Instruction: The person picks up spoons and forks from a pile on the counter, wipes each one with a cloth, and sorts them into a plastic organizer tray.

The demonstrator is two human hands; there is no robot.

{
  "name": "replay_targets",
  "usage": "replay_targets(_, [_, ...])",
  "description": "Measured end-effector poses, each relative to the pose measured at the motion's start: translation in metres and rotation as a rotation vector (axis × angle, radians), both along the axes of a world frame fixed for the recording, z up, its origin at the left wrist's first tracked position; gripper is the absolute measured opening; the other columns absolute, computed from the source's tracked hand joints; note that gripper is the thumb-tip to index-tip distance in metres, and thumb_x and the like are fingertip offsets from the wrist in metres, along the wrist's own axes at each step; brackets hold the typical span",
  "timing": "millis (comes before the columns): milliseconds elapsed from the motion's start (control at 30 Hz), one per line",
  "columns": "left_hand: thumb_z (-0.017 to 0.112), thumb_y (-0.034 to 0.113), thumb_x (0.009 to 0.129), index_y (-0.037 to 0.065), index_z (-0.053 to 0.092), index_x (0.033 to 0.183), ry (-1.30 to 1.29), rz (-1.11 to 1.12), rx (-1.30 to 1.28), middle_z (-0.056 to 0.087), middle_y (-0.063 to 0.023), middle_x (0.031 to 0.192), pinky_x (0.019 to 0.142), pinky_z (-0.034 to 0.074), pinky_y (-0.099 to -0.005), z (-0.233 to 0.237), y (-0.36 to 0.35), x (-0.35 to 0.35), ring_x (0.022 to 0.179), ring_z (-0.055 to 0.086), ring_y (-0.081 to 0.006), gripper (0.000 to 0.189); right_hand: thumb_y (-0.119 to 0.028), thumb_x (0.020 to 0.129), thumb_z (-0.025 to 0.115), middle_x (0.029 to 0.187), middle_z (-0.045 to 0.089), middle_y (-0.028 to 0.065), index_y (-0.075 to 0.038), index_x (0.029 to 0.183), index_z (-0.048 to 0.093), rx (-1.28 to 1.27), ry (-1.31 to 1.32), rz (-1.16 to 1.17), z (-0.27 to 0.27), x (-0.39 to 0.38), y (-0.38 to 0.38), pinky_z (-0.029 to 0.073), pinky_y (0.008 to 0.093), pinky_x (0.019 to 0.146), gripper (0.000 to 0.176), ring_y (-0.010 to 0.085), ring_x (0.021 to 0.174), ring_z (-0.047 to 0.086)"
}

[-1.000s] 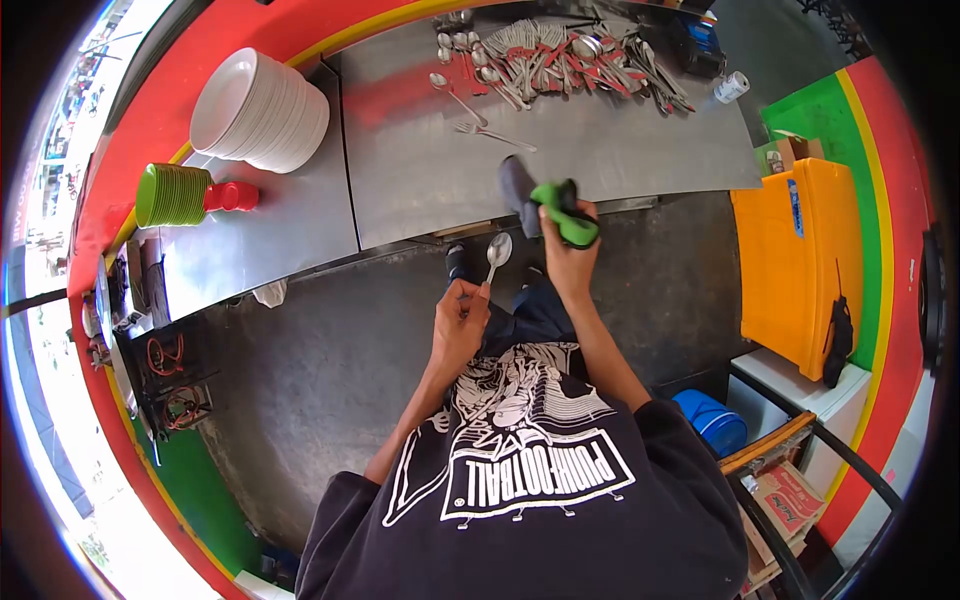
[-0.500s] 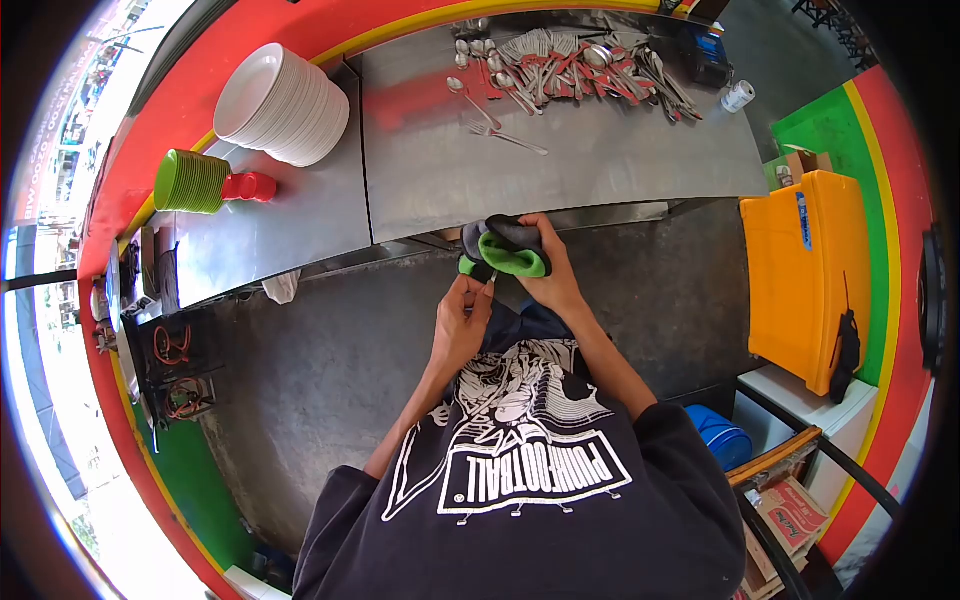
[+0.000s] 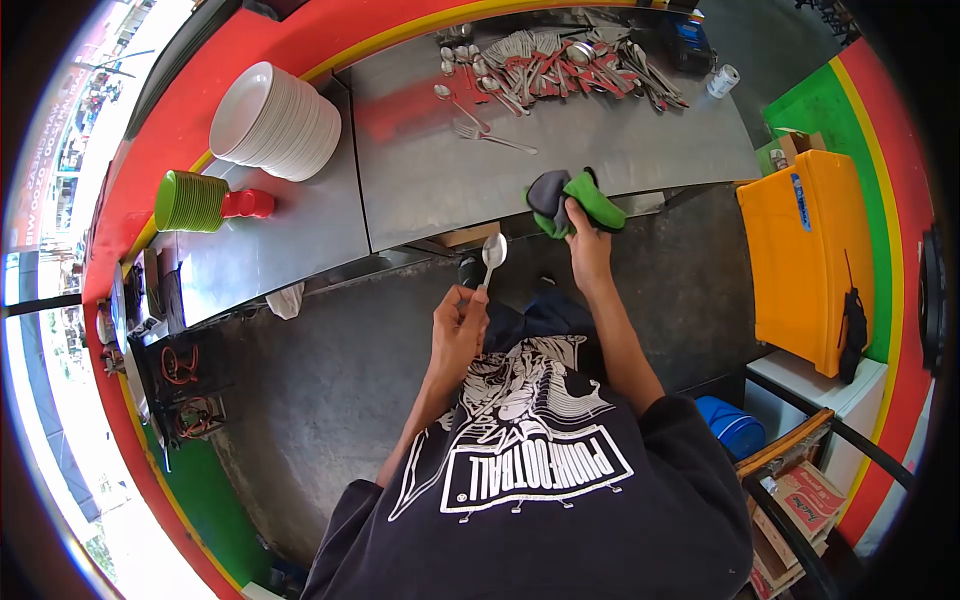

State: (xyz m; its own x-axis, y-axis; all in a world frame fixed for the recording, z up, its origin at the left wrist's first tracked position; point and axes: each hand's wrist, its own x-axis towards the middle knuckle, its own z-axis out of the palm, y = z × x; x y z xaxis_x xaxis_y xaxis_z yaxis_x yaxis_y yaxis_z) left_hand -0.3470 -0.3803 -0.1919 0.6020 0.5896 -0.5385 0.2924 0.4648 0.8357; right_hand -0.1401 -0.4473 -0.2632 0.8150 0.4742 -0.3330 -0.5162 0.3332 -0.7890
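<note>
My left hand (image 3: pixel 459 328) pinches the handle of a metal spoon (image 3: pixel 494 252), whose bowl points up and away from me. In my right hand (image 3: pixel 590 252) is a bunched green and grey cloth (image 3: pixel 574 203), gripped with the thumb on top. Cloth and spoon are apart, both in front of the near edge of the steel counter (image 3: pixel 430 192). On that counter lie a fork (image 3: pixel 497 138) and a spoon (image 3: pixel 462 108), close to a big heap of spoons and forks (image 3: pixel 570 70).
White plates (image 3: pixel 275 122) are stacked on the left counter, near green stacked dishes (image 3: pixel 191 202) and red cups (image 3: pixel 247 204). A can (image 3: pixel 722 81) and a blue-black device (image 3: pixel 690 45) stand at the far right. A yellow-orange box (image 3: pixel 805 262) is to my right.
The cloth has come off the spoon and moved right with my right hand. The spoon's bowl, covered before, now shows in my left hand.
</note>
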Motion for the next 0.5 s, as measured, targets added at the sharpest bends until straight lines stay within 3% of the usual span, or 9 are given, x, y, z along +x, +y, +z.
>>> replay_targets(100, [0.050,0.031,0.102,0.008,0.048,0.089,-0.142,-0.001,-0.263,0.035,0.0049,0.053,0.036,0.019,-0.0208,-0.002,0.008,0.001,0.043,0.028,-0.0027,0.026,-0.024,0.098,0.057,0.119,0.060,0.0020,-0.011,0.125,0.054,0.429,0.374,0.329,0.008,-0.012,-0.011,0.046,0.0400,0.099,0.030,0.0166,0.111,0.058])
replay_targets(200, [0.042,0.036,0.104,0.010,0.046,0.087,-0.277,-0.104,-0.477,0.030,0.0050,0.052,0.035,0.018,-0.0206,-0.004,0.012,0.005,0.041,0.023,-0.0037,0.031,-0.024,0.097,0.058,0.119,0.059,0.0013,-0.010,0.125,0.054,0.526,0.280,0.606,0.011,-0.026,-0.011,0.046,0.0392,0.099,0.031,0.0147,0.112,0.058])
replay_targets(233, [0.040,0.037,0.104,0.011,0.045,0.086,-0.314,-0.134,-0.530,0.029,0.0048,0.051,0.034,0.018,-0.0205,-0.012,0.011,0.005,0.041,0.023,-0.0040,0.032,-0.019,0.094,0.064,0.117,0.059,-0.0002,-0.012,0.123,0.054,0.547,0.320,0.669,0.013,-0.028,-0.010,0.046,0.0361,0.097,0.032,0.0130,0.111,0.057])
replay_targets(300, [0.038,0.040,0.105,0.012,0.043,0.082,-0.356,-0.212,-0.593,0.028,0.0040,0.049,0.035,0.017,-0.0210,-0.014,0.009,0.008,0.041,0.023,-0.0044,0.036,-0.011,0.090,0.068,0.114,0.060,-0.0014,-0.013,0.120,0.054,0.511,0.328,0.629,0.014,-0.030,-0.010,0.047,0.0327,0.094,0.033,0.0118,0.108,0.058])
replay_targets(400, [0.037,0.043,0.104,0.012,0.042,0.079,-0.283,-0.254,-0.410,0.031,0.0046,0.052,0.036,0.021,-0.0215,-0.019,0.001,0.015,0.041,0.025,-0.0044,0.040,-0.004,0.086,0.071,0.110,0.060,-0.0024,-0.014,0.117,0.054,0.452,0.311,0.552,0.014,-0.030,-0.012,0.048,0.0288,0.089,0.037,0.0105,0.105,0.058])
replay_targets(433, [0.037,0.042,0.105,0.012,0.042,0.076,-0.148,-0.221,-0.328,0.030,0.0049,0.053,0.039,0.022,-0.0214,-0.016,-0.004,0.018,0.044,0.026,-0.0034,0.042,-0.004,0.086,0.071,0.109,0.061,-0.0022,-0.014,0.117,0.054,0.430,0.282,0.517,0.015,-0.029,-0.014,0.048,0.0285,0.088,0.036,0.0105,0.104,0.059])
replay_targets(500, [0.039,0.039,0.105,0.011,0.043,0.076,-0.132,-0.254,-0.055,0.030,0.0054,0.055,0.042,0.023,-0.0213,-0.017,-0.013,0.023,0.047,0.027,-0.0032,0.041,-0.003,0.086,0.071,0.108,0.061,-0.0017,-0.014,0.116,0.055,0.397,0.240,0.447,0.015,-0.028,-0.015,0.049,0.0281,0.087,0.036,0.0109,0.103,0.060])
